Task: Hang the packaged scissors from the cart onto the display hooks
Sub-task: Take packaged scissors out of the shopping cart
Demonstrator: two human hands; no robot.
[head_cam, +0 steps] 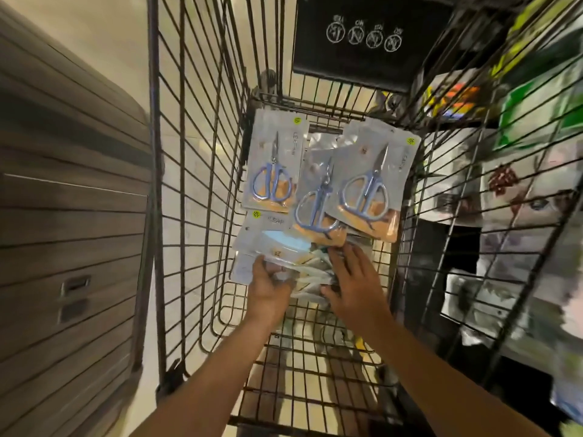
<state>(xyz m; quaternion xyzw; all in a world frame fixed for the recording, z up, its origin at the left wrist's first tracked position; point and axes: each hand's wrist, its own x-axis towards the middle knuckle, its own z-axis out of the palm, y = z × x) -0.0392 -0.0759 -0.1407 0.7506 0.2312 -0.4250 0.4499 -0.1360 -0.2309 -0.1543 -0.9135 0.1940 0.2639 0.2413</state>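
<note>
Inside the dark wire shopping cart (195, 171) lie clear packets of blue-handled scissors (366, 187), overlapping. The left hand (268, 285) grips the near stack of packets (274, 247), thumb on top; the right hand (353, 279) rests spread-fingered on it.

Wire cart (189, 171): scissors packs (318, 184) overlapping on its floor, far end. Cabinet (69, 216) left of cart; stocked shelves (511, 171) right.
</note>
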